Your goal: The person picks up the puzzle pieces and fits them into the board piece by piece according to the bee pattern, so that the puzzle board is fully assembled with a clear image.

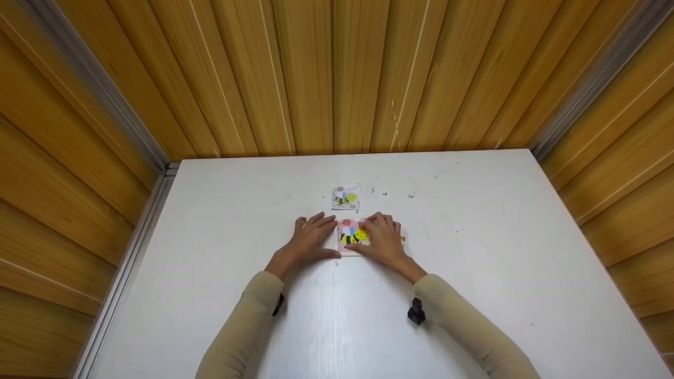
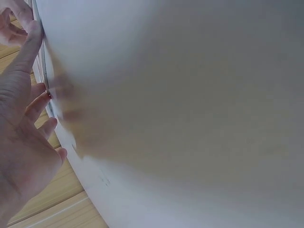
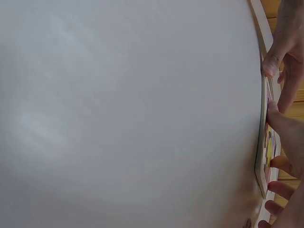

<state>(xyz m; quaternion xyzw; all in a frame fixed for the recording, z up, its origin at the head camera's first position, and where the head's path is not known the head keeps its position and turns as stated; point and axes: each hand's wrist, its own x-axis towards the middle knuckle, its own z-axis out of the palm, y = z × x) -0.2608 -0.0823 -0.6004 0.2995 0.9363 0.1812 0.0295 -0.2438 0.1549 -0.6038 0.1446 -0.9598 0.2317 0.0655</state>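
In the head view a small wooden bee puzzle (image 1: 345, 251) lies flat on the white table, showing a yellow and black bee on pink. My left hand (image 1: 310, 239) borders its left side, fingers spread, fingertips near the upper left corner and thumb at the lower left corner. Over the puzzle's right half arches my right hand (image 1: 384, 239). Its thumb and index finger pinch a yellow puzzle piece (image 1: 362, 233) at the bee's head. The right wrist view has the right thumb (image 3: 275, 116) down on the puzzle's top face. The hand hides much of the right half.
Behind the puzzle lies a square card (image 1: 345, 197) with a matching bee picture. A small orange-brown piece (image 1: 403, 239) shows beside the right hand. Dark marks (image 1: 385, 193) dot the table (image 1: 210, 221) farther back. Wooden panel walls (image 1: 347, 79) stand behind it and at both sides.
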